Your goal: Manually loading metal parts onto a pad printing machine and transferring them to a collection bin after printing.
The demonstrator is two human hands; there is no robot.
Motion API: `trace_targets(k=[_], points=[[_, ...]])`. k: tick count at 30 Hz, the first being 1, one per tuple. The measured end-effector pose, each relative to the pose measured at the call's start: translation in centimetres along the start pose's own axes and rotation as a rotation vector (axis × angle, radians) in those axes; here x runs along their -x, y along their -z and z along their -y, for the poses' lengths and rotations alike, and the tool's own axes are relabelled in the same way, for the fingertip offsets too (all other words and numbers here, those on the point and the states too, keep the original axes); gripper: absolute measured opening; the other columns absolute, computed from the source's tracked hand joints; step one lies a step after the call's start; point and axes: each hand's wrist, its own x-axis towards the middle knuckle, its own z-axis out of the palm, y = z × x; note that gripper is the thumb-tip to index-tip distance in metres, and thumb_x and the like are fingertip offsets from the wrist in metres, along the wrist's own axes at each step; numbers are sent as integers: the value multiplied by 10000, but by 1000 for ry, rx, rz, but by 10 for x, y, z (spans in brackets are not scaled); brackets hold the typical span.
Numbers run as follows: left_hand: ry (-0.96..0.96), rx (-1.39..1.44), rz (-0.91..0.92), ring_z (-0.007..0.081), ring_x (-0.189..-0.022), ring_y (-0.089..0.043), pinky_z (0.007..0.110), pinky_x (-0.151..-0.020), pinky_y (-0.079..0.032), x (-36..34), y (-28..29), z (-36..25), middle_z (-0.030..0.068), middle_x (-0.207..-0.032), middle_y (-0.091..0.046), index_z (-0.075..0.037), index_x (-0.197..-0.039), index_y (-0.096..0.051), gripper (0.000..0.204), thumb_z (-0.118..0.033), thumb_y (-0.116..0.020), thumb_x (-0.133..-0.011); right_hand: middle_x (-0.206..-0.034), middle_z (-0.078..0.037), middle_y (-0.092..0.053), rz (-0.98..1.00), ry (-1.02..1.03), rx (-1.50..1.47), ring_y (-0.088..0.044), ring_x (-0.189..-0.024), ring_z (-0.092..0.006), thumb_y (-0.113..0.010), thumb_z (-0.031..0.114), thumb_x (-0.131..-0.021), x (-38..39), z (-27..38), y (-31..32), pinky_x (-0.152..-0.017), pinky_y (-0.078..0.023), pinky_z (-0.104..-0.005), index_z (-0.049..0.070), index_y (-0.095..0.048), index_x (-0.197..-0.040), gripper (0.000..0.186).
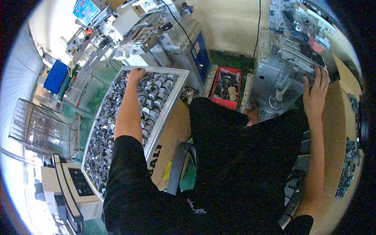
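My left hand [136, 75] reaches to the far rim of a pale tray [176, 89], fingers curled; what they grip is unclear. The tray, on my left over a cardboard box [176, 127], is filled with small grey metal pieces [156, 92], larger-looking blocks on its right side. My right hand [315, 87] is raised at the machine on the right [286, 55], fingertips near or on its metal edge, fingers slightly apart and extended.
Metal machines [145, 35] stand ahead and left. A red crate [237, 78] of pieces lies on the floor between machines. A wire cage [35, 121] and beige equipment [88, 207] are on the left. Cardboard [333, 156] with more small pieces lines the right, beside my body.
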Motion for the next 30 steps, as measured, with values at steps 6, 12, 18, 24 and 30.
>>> trace_targets(k=[6,12,18,24,30], points=[[-66,2,-246,431,-1267,-470,568,-1060,-322,-1,6,-11,140,-1311,-604,-164,-1208,-673,447,-396,-431,-912,-1385,-216,-460,86,49,64,-412,-1289,-412,-574,324,-960,-10,-4,25,-1107,-339,-466,21,-439,-1391,544],[-572,64,97,273,-934,-668,437,-846,-513,0,24,-56,141,-1030,-708,-94,-1076,-699,343,-351,-546,-908,-1276,-194,-531,194,27,98,-497,-1184,-407,-637,313,-900,-31,14,32,-958,-480,-473,-1,-537,-1271,497],[-1071,437,405,193,-799,-656,329,-729,-515,177,79,-242,123,-872,-699,-8,-992,-675,267,-253,-571,-958,-1167,-164,-586,220,4,202,-567,-1101,-405,-694,297,-836,-26,-1,43,-825,-559,-452,-9,-594,-1138,441],[-1481,633,244,302,-966,-672,381,-886,-498,296,82,-311,186,-993,-692,14,-1087,-647,234,-131,-576,-918,-811,-179,-686,493,30,-185,-686,-814,-326,-645,293,-901,-63,-53,81,-746,-535,-435,66,-720,-978,251],[-1435,339,611,418,-1032,-628,457,-907,-485,352,-132,-239,249,-1070,-665,4,-1137,-622,324,-245,-556,-939,-911,-164,-716,310,-209,-120,-695,-807,-274,-620,323,-933,-51,-231,85,-762,-534,-357,63,-709,-1046,297]])
